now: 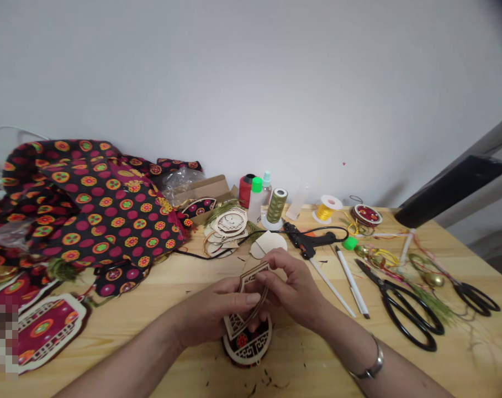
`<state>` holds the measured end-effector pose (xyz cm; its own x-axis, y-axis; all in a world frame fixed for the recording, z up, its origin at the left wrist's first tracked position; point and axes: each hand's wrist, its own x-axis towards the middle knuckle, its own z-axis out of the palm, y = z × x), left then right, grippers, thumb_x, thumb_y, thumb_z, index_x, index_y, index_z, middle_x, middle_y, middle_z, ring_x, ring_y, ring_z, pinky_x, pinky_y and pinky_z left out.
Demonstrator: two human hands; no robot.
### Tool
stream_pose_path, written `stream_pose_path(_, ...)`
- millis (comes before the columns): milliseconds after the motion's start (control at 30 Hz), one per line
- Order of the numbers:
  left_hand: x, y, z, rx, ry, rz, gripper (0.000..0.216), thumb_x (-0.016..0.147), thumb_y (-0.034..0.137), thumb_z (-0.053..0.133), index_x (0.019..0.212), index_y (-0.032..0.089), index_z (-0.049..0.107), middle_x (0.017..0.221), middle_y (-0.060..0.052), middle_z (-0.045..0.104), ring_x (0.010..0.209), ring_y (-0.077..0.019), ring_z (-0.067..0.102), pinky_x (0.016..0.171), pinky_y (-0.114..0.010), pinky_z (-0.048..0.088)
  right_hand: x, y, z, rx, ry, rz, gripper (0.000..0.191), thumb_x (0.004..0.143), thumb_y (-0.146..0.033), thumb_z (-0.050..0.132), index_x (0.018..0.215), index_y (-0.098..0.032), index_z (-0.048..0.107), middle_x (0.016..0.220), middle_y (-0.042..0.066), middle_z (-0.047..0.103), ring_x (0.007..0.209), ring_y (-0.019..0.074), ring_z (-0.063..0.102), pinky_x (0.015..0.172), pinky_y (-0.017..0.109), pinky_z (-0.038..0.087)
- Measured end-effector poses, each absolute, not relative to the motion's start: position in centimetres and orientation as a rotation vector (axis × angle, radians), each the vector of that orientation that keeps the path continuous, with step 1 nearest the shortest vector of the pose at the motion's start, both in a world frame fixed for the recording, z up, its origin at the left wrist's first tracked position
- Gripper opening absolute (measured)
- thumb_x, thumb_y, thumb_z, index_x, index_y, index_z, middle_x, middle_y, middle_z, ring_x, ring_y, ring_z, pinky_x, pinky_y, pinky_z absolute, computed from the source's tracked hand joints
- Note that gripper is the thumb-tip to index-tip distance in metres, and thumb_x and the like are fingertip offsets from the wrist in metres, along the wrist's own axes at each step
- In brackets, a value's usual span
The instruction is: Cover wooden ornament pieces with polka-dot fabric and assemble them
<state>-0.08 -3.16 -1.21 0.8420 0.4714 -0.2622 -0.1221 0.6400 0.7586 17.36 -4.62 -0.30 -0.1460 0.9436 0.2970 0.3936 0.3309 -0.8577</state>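
Note:
Both hands grip a light wooden cutout frame (pixel 235 327) with lattice openwork, held tilted above the table. My left hand (pixel 211 309) is closed on its left side, the thumb lying across the front. My right hand (pixel 295 284) pinches the upper right edge; some of its fingertips are hidden behind the frame. Just beneath, a rounded ornament (pixel 251 354) with dark flowered fabric and a pale fretwork border lies on the table, partly covered by the hands and the frame. A silver bracelet (pixel 373 365) circles my right wrist.
Patterned fabric (pixel 97 204) heaps at the left, near a fabric-covered ornament (pixel 47 331). Behind my hands are wooden cutouts (pixel 230 224), a thread spool (pixel 276 207) and a glue gun (pixel 311 240). A white pen (pixel 352 284), large scissors (pixel 403 307) and smaller scissors (pixel 476 298) lie right.

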Motion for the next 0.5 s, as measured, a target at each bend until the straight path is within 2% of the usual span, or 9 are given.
stream_pose_path(133,0.1,-3.2,-1.4,0.813,0.468,0.396,0.043,0.083,0.051,0.047,0.098,0.014,0.063,0.076,-0.008,0.059,0.061,-0.0137,0.049,0.057,-0.025,0.034,17.3,-4.6,-0.2,-1.203,-1.689,0.8,0.014,0.079,-0.022,0.054,0.065,-0.02,0.055,0.071,0.0,0.056,0.075,0.0155,0.055,0.072,0.03,0.045)
stream_pose_path(200,0.1,-3.4,-1.1,0.877,0.517,0.407,0.044,0.086,0.05,0.04,0.093,0.014,0.064,0.073,-0.007,0.058,0.06,-0.0138,0.047,0.057,-0.026,0.034,17.3,-4.6,-0.2,-1.207,-1.676,0.809,0.014,0.079,-0.022,0.054,0.065,-0.02,0.055,0.071,0.001,0.056,0.076,0.0156,0.055,0.072,0.03,0.045)
stream_pose_path(333,0.0,-3.7,-0.4,0.954,0.561,0.441,0.039,0.086,0.047,0.042,0.078,0.016,0.064,0.065,-0.004,0.055,0.056,-0.0135,0.043,0.054,-0.026,0.032,17.2,-4.6,-0.4,-1.207,-1.667,0.783,0.01,0.078,-0.023,0.056,0.069,-0.019,0.059,0.075,0.001,0.058,0.076,0.0153,0.055,0.072,0.029,0.045)
stream_pose_path(400,0.1,-3.5,-0.2,0.916,0.557,0.445,0.04,0.087,0.047,0.041,0.08,0.015,0.065,0.066,-0.004,0.055,0.056,-0.0129,0.043,0.054,-0.026,0.033,17.2,-4.4,-0.4,-1.215,-1.653,0.8,0.008,0.077,-0.025,0.058,0.077,-0.019,0.063,0.079,0.003,0.061,0.078,0.0162,0.057,0.073,0.03,0.046)
stream_pose_path(500,0.1,-2.7,-0.1,0.8,0.535,0.53,0.043,0.088,0.047,0.039,0.092,0.013,0.066,0.075,-0.007,0.058,0.059,-0.0128,0.048,0.053,-0.024,0.036,17.6,-3.7,-0.2,-1.25,-1.537,0.897,0.021,0.079,-0.034,0.057,0.09,-0.017,0.065,0.086,0.006,0.065,0.079,0.0175,0.059,0.071,0.031,0.047)
